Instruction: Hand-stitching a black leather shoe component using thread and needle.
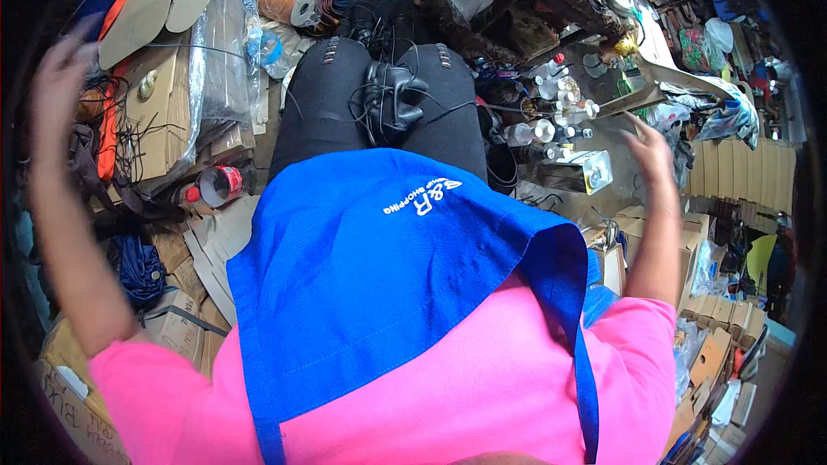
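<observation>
A black leather shoe (396,99) is held between my knees, with dark thread (452,110) running out from it to both sides. Out at the far left, my left hand (65,65) is raised beside a cardboard flap; motion smears its fingers, so their grip cannot be made out. My right hand (650,151) is stretched out to the right, above the bottles' side of the floor. Its fingertips are drawn together at the line of the thread, which is too thin to follow all the way. Both arms are spread wide.
Several small bottles (543,131) and a metal tin (594,172) stand to the right of my knees. An orange spool (289,3) lies beyond my left knee. Flattened cardboard (164,112) and a red-labelled bottle (220,185) are at the left. A blue apron (370,250) covers my lap.
</observation>
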Demonstrator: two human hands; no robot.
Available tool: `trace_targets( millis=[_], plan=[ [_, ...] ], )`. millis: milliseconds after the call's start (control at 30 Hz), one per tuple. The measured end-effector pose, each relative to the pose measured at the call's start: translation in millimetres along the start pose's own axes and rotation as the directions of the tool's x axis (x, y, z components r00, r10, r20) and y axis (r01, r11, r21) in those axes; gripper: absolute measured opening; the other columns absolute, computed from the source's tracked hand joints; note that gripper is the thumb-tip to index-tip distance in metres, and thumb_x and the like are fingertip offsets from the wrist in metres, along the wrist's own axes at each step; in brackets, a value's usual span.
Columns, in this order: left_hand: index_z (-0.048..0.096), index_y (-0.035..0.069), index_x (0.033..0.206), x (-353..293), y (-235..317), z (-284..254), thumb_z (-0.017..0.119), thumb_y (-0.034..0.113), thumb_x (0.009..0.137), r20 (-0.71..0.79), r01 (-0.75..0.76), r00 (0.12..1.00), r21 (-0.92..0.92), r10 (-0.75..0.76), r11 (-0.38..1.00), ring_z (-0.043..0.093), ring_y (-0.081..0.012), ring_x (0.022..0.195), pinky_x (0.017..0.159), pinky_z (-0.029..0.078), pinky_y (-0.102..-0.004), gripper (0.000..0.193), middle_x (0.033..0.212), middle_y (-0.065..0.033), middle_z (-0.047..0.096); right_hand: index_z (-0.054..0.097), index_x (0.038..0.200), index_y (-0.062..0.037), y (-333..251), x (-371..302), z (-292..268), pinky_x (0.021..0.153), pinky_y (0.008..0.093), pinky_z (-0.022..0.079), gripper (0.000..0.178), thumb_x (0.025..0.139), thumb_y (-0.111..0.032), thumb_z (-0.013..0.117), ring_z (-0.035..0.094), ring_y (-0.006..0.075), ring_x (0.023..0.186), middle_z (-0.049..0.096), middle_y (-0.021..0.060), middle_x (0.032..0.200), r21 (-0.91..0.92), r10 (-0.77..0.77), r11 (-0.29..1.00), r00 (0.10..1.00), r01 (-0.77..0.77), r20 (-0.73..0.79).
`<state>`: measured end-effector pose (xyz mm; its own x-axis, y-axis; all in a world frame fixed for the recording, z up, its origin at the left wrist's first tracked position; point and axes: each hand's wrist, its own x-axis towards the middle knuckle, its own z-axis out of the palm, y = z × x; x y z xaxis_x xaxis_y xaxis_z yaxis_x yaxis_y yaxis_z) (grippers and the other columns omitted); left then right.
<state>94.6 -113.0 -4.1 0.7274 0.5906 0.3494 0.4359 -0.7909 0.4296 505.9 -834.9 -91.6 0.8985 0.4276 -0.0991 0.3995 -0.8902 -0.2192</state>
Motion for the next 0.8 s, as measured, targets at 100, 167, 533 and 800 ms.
trace_targets(
  millis=[100, 167, 533, 800],
  plan=[
    [0.062, 0.000, 0.113, -63, 82, 130, 0.068, 0.007, 0.076, 0.278, -0.219, 0.910, -0.305, 0.307, 0.927, 0.057, -0.0216, 0.109, 0.095, 0.044, -0.0335, 0.038, 0.113, -0.0113, 0.061, 0.065, 0.121, -0.0220, -151, 2, 89, 0.084, 0.0368, 0.049, 0.046, 0.077, -0.032, 0.076, 0.058, 0.0270, 0.098, 0.060, 0.0127, 0.101, 0.115, -0.456, 0.879, 0.886, 0.463, -0.086],
    [0.063, 0.005, 0.114, -89, 127, 171, 0.073, 0.012, 0.074, 0.423, -0.218, 0.839, -0.315, 0.342, 0.924, 0.055, -0.0296, 0.113, 0.098, 0.043, -0.0363, 0.041, 0.121, -0.0148, 0.055, 0.065, 0.118, -0.0199, -227, -8, 112, 0.087, 0.0380, 0.048, 0.049, 0.073, -0.032, 0.079, 0.057, 0.0296, 0.104, 0.056, 0.0130, 0.110, 0.333, -0.509, 0.802, 0.859, 0.495, -0.052],
    [0.053, 0.005, 0.067, -85, 108, 149, 0.069, 0.021, 0.083, 0.790, 0.285, 0.593, -0.387, 0.156, 0.877, 0.043, -0.0058, 0.064, 0.056, 0.035, -0.0264, 0.028, 0.064, 0.0048, 0.044, 0.052, 0.071, -0.0092, -218, 17, 100, 0.054, 0.0235, 0.036, 0.036, 0.078, -0.033, 0.078, 0.043, 0.0056, 0.061, 0.048, -0.0046, 0.065, 0.712, -0.229, 0.702, 0.953, 0.020, 0.200],
    [0.043, 0.016, 0.065, -37, -81, 28, 0.069, 0.017, 0.088, 0.169, 0.434, 0.893, -0.571, -0.417, 0.697, 0.032, -0.0020, 0.060, 0.056, 0.027, -0.0205, 0.034, 0.067, 0.0100, 0.036, 0.048, 0.064, -0.0111, -77, 17, 70, 0.056, 0.0222, 0.028, 0.037, 0.081, -0.027, 0.076, 0.034, 0.0046, 0.063, 0.043, -0.0082, 0.066, 0.664, 0.247, 0.735, 0.966, -0.136, -0.076]
  ],
)
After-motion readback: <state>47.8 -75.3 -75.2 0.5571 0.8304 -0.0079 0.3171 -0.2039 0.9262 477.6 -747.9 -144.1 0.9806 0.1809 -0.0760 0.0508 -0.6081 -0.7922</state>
